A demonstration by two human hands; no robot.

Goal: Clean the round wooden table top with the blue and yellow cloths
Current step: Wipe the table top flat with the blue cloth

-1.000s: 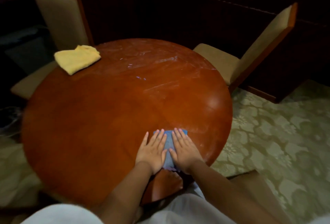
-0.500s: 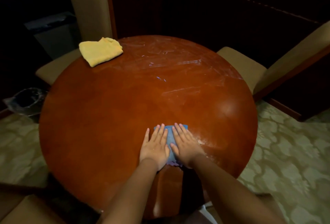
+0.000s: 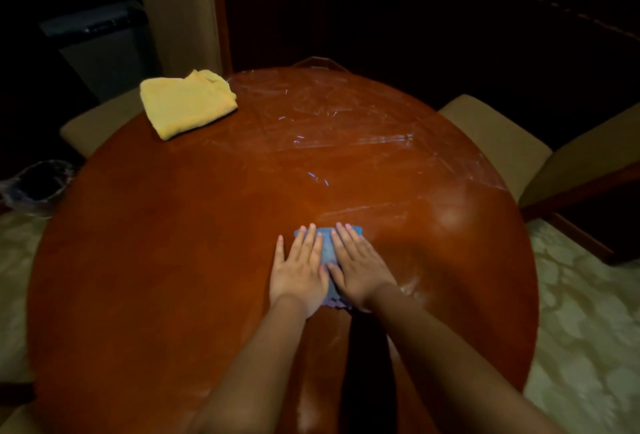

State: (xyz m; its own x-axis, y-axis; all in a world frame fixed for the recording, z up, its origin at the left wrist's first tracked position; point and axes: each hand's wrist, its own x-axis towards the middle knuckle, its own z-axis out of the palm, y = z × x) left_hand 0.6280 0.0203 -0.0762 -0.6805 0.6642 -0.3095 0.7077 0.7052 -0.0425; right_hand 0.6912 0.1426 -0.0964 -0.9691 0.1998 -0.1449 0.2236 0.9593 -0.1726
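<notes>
Tabletop (image 3: 173, 260): blue cloth (image 3: 325, 246) under both flat hands.

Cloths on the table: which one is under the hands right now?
The blue cloth, pressed flat by both hands near the front; the yellow cloth lies untouched at the far left edge.
</notes>
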